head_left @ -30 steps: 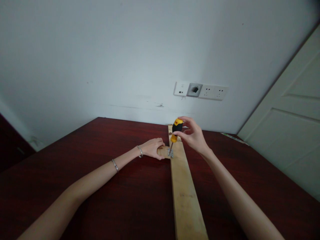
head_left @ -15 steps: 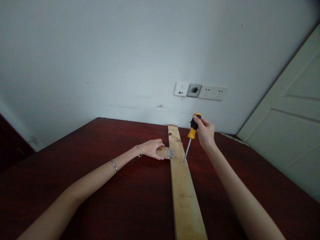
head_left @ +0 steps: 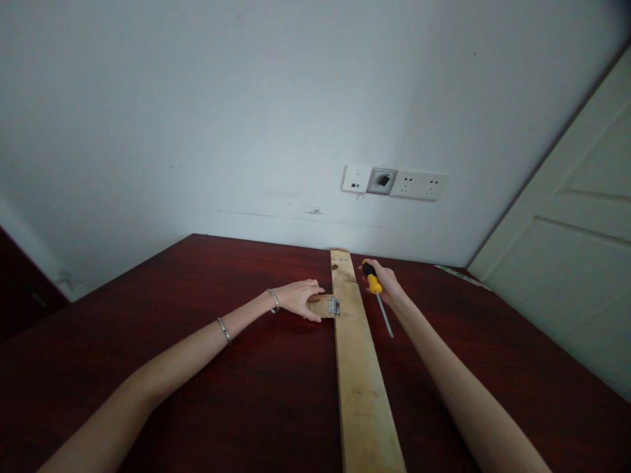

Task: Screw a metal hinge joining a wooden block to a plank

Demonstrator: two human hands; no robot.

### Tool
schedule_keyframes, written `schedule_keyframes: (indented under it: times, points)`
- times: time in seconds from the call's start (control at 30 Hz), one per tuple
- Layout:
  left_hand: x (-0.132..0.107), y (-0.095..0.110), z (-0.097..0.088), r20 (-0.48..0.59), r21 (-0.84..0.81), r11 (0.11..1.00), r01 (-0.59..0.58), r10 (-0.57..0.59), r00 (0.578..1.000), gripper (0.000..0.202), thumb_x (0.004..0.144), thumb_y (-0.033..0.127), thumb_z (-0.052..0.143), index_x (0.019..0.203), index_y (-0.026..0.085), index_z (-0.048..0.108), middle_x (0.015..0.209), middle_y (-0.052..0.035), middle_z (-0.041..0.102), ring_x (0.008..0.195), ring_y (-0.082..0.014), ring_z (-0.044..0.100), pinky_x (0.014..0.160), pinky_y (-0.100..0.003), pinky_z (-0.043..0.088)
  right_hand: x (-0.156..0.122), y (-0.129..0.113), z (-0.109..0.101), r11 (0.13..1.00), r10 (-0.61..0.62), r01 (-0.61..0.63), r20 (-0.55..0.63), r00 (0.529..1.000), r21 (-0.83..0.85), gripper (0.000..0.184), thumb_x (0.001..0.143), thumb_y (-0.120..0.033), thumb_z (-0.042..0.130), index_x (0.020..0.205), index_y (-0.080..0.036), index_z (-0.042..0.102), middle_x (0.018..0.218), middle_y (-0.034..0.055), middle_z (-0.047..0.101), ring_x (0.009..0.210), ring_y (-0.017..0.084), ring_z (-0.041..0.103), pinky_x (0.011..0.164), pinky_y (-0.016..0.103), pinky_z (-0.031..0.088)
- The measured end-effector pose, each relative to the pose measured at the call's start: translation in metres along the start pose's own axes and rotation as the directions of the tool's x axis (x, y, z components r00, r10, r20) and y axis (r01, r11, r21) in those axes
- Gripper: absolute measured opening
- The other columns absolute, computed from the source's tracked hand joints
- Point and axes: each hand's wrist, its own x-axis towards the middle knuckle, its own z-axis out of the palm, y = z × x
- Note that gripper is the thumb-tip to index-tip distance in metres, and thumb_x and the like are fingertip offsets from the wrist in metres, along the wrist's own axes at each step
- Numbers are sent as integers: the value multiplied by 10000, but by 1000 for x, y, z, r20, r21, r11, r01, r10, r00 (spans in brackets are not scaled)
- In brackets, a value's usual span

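My left hand (head_left: 298,299) is closed around a small wooden block (head_left: 320,307), thumb on the near side and fingers on the far side. The block's right end meets the left edge of a long wooden plank (head_left: 362,355). A metal hinge (head_left: 334,306) lies across the joint between block and plank. To the plank's right, my right hand (head_left: 387,281) grips a yellow-and-black screwdriver (head_left: 373,278) by its handle. The shaft slants down toward me, its tip off the plank and to the right of it.
The plank lies lengthwise on a dark red table (head_left: 236,401), its far end close to the white wall (head_left: 266,131). Wall sockets (head_left: 414,185) sit above the table's back edge. A white panelled door (head_left: 582,236) stands at the right. A thin flat strip (head_left: 461,274) lies at the back right.
My right hand has come down with the screwdriver. Its tip has swung off the plank to the right and now points toward me. The left hand keeps its hold on the block.
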Motion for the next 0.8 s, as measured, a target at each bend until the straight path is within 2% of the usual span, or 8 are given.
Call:
schedule_keyframes:
  times: [0.07, 0.13, 0.2, 0.27, 0.33, 0.47, 0.57, 0.8]
  points:
    - [4, -5, 0, -21, -86, 996, 21, -23, 1000, 742, 712, 584, 657, 1258, 96, 538, 1105, -130, 563, 1022, -252, 525, 902, -297, 395, -3, -2, 1, 998, 52, -52, 7, 999, -17, 216, 726, -330, 644, 650, -128, 655, 558, 37, 648, 461, 113, 559, 393, 207, 440]
    - [13, -11, 0, -83, -174, 980, 95, -110, 990, 626, 805, 549, 563, 1229, 88, 559, 1119, -144, 580, 1055, -257, 523, 922, -310, 391, -6, -4, 1, 995, 93, -93, 19, 995, -25, 226, 730, -350, 637, 694, -130, 670, 558, 25, 639, 462, 114, 558, 399, 216, 446]
    - [27, -16, 2, -153, -292, 931, 218, -271, 950, 521, 846, 486, 520, 1168, 84, 598, 1145, -159, 599, 1085, -274, 524, 950, -335, 377, -7, -5, 2, 993, 120, -120, 35, 992, -17, 232, 736, -361, 630, 734, -134, 679, 554, 10, 625, 459, 108, 550, 403, 217, 445]
    - [43, -20, 6, -164, -424, 848, 319, -418, 893, 416, 848, 408, 525, 1096, 92, 633, 1167, -161, 616, 1102, -292, 532, 970, -353, 364, -7, -4, 3, 991, 133, -133, 51, 990, 4, 231, 739, -360, 633, 754, -134, 679, 546, 1, 610, 454, 102, 538, 406, 214, 440]
    - [60, -22, 12, -145, -487, 802, 347, -466, 873, 341, 864, 337, 483, 1033, 94, 652, 1152, -160, 635, 1086, -296, 553, 963, -358, 372, -6, -3, 5, 990, 136, -138, 58, 989, 37, 223, 738, -350, 643, 759, -130, 673, 547, 4, 607, 451, 100, 530, 407, 212, 438]
    - [85, -21, 24, -137, -573, 752, 325, -479, 867, 288, 858, 263, 459, 1014, 107, 644, 1147, -139, 650, 1087, -282, 564, 947, -340, 389, -3, 1, 6, 986, 112, -119, 62, 992, 120, 173, 754, -316, 630, 780, -146, 652, 588, 16, 630, 476, 103, 549, 442, 209, 466]
    - [95, -18, 30, -136, -667, 696, 267, -466, 874, 276, 863, 236, 424, 990, 110, 634, 1115, -114, 664, 1056, -252, 581, 935, -326, 402, -2, 1, 6, 982, 111, -121, 76, 991, 148, 173, 756, -328, 623, 787, -159, 642, 567, 8, 617, 467, 112, 548, 433, 219, 466]
    - [98, -21, 42, -150, -869, 478, 126, -497, 855, 198, 807, 260, 472, 707, 143, 597, 808, -56, 692, 854, -216, 601, 865, -340, 430, -3, -4, 9, 975, 101, -117, 91, 991, 189, 170, 767, -336, 609, 745, -168, 612, 538, -5, 595, 430, 104, 520, 389, 207, 437]
